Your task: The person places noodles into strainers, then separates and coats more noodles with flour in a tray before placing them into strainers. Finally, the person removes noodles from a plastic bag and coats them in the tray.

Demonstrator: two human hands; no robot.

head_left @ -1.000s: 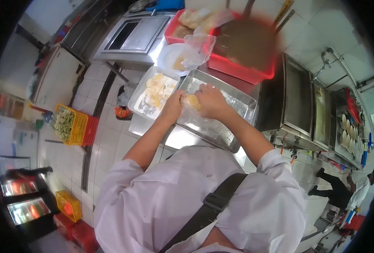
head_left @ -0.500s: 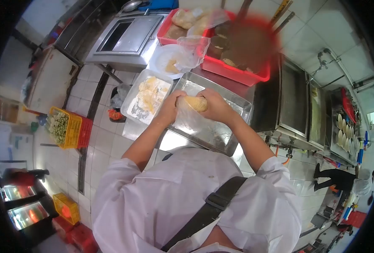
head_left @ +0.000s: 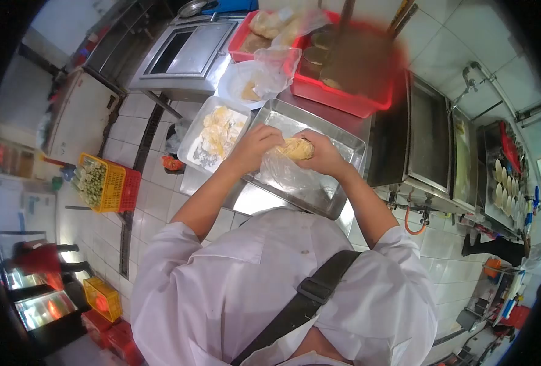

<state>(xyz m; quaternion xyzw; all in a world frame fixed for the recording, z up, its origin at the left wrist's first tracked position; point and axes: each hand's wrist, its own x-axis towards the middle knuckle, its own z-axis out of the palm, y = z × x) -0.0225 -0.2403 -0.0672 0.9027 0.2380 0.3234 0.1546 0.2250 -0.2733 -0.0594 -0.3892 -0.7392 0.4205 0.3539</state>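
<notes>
A yellowish food lump (head_left: 296,148) in a clear plastic bag (head_left: 282,172) is held above a metal tray (head_left: 337,204). My right hand (head_left: 320,152) wraps round the lump's right side. My left hand (head_left: 256,148) is closed at its left end, with fingers bent over the bag's edge. The bag hangs down between my hands. Left of the metal tray, a white tray (head_left: 192,137) holds yellow pieces in white powder. Behind it stands a white bowl (head_left: 226,82) with a yellow piece and plastic in it.
Red bins (head_left: 337,102) stand at the back, partly blurred. A steel cabinet (head_left: 191,55) is at the back left, a steel unit (head_left: 429,140) at the right. Yellow crates (head_left: 113,186) stand on the left floor. People (head_left: 42,258) (head_left: 499,249) are at both far sides.
My hands and the lump have shifted slightly right. My left fingers now bend over the bag near the lump's left end, and more of the lump's top shows. The view has turned slightly.
</notes>
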